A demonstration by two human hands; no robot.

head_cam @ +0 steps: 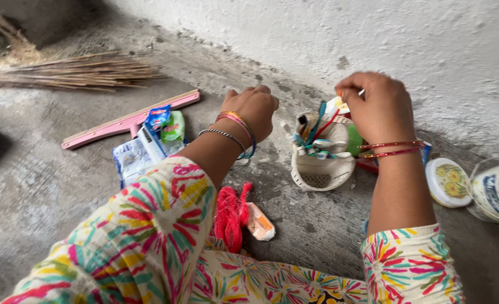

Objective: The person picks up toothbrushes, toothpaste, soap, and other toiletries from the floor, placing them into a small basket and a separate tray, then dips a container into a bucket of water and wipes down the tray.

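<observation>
I see a small white perforated plastic basket point(322, 163) on the grey concrete floor point(47, 186) by the whitewashed wall point(430, 39), stuffed w/ toothbrushes and tubes. It looks light and stiff, prob. tippy, so best taken by the rim. My right hand point(376, 107) hangs over its far edge, fingertips pinched on a small white-and-orange item point(337, 105), maybe a tube; partly hidden. My left hand point(255, 110) hovers left of the basket, fingers curled under, knuckles up; can't tell if it holds anything. Red net pouch point(231, 217) lies nearer me, pink plastic strip point(128, 120) further left.
</observation>
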